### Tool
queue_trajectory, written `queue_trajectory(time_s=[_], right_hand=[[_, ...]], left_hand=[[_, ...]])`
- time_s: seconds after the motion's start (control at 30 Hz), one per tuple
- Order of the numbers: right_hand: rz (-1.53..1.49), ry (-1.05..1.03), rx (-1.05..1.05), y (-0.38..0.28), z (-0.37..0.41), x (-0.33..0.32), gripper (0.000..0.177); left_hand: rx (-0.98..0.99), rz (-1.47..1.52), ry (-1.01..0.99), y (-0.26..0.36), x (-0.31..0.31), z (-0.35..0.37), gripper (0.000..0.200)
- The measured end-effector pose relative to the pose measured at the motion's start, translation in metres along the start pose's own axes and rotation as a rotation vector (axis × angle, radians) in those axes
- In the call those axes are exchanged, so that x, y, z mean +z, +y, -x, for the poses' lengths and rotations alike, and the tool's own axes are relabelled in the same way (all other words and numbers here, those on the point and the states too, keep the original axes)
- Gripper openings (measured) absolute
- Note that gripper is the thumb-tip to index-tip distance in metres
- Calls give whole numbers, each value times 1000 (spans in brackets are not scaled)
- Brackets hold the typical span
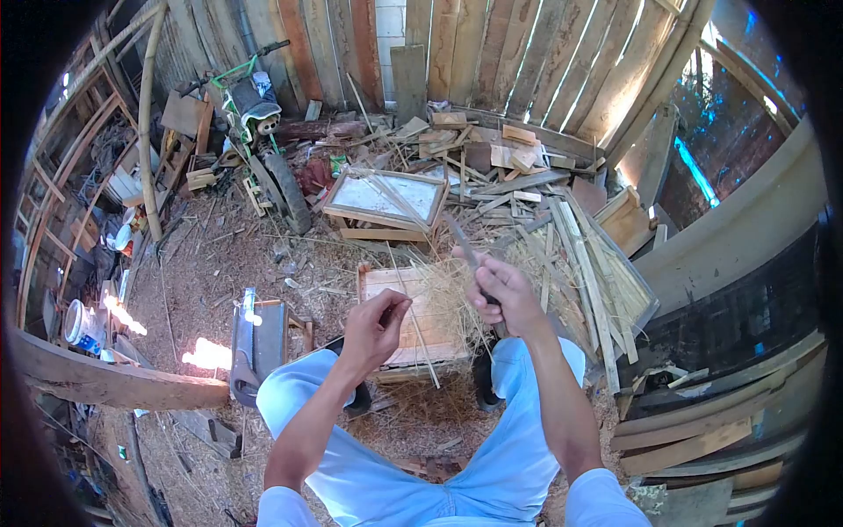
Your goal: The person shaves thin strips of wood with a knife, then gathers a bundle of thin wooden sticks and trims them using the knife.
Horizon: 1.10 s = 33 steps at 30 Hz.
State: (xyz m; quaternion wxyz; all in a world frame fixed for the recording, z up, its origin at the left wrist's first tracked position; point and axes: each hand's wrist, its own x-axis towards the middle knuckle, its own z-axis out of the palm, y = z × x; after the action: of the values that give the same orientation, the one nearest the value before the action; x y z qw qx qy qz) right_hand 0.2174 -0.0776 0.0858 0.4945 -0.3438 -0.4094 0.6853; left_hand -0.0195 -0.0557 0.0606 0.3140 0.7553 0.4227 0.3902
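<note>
My right hand (507,297) is closed round the dark handle of a knife (461,239), its blade pointing up and away to the left. The fingers of my left hand (378,327) are pinched together on a thin wooden strip (423,344). This strip slants down in front of my knees, its lower end near the front edge of a low wooden board (386,279). Fine straw-coloured shavings (448,294) lie heaped on the board's right side, just left of the knife hand. What lies inside my left palm is hidden.
A handsaw (243,378) leans by a small dark-topped stool (270,329) at my left knee. Further off stand a wood-framed tray (378,195) and a small green bike (263,132). Scrap wood (518,167) is piled by the plank wall; long slats (584,281) lie to the right.
</note>
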Motion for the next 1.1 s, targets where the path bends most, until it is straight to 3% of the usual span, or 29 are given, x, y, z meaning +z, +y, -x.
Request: queue_trajectory(time_s=[0.33,0.43,0.5,0.63,0.7,0.9,1.1], right_hand=[[46,-10,-19,0,-2,-4,32],[-12,113,-95,-11,3,-27,31],[-218,380,-341,-22,5,-52,31],[-143,354,-274,-20,11,-39,34],[-90,97,-147,-14,9,-19,36],[102,-134,101,15,-8,20,38],[63,46,19,0,-6,-5,28]], left_hand=[[53,24,-24,6,4,3,4],[43,21,-6,-5,1,8,5],[25,12,14,-10,-4,9,5],[20,23,60,-11,-4,5,6],[16,44,51,-10,1,5,6],[0,40,1,1,7,3,6],[-70,25,-34,-1,1,6,6]])
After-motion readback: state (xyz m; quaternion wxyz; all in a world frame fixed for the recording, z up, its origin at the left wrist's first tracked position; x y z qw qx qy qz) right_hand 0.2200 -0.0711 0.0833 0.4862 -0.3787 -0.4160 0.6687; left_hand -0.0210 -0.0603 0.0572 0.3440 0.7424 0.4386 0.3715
